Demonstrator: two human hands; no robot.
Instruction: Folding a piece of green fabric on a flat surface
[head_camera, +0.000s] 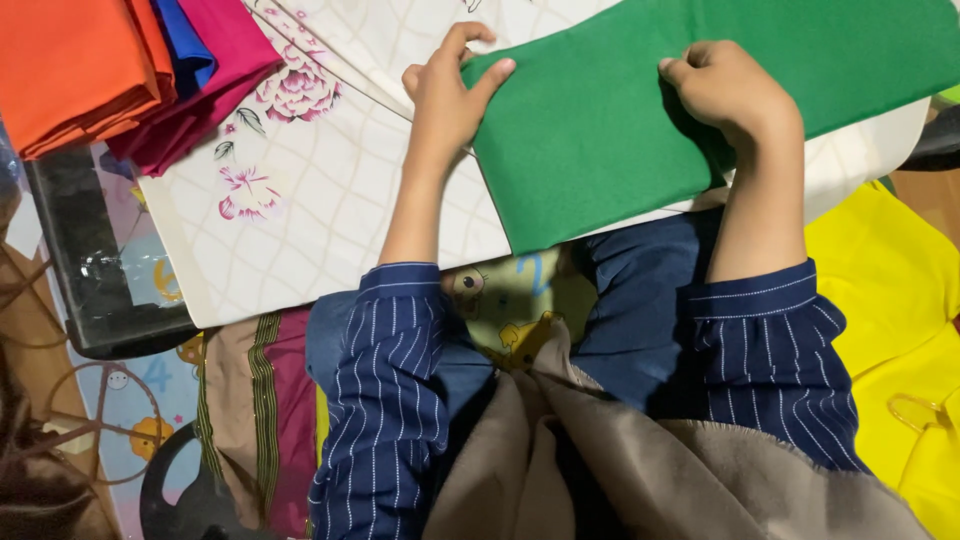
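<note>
— While we look down from above, where do our hands sit?

— Our left hand (447, 92) lies at about eleven o'clock of the view, fingers spread and pinching the left edge of the folded green cloth (640, 120), thumb on top of it. Our right hand (725, 88) is at about one o'clock, curled into a loose fist, knuckles pressing down on the same cloth. We cannot tell whether those bent fingers actually grip a fold beneath them.

— And the cloth itself?

— It runs from the middle of the view out toward two o'clock, flat and smooth, its near corner pointing at six o'clock toward our lap. It rests on a cream sheet with pink flowers (290, 190), which spreads out to nine o'clock from our left hand.

— What lies beyond that?

— At ten o'clock we see a stack of folded fabrics: orange fabric (70, 65) on top, blue fabric (190, 40) and magenta fabric (215, 80) beside it, the magenta one overlapping the flowered sheet. Below the stack, at nine o'clock, stands a dark tray (85, 275). At three to four o'clock a yellow cloth (890, 300) lies just beside our right sleeve.

— Nearer to us?

— Our striped navy sleeves (385, 390) come up from six o'clock, with a brown-grey cloth (640, 470) draped across our lap between them. At seven o'clock a maroon and tan striped fabric (265, 400) lies on a children's mat (150, 385) with cartoon pictures.
</note>
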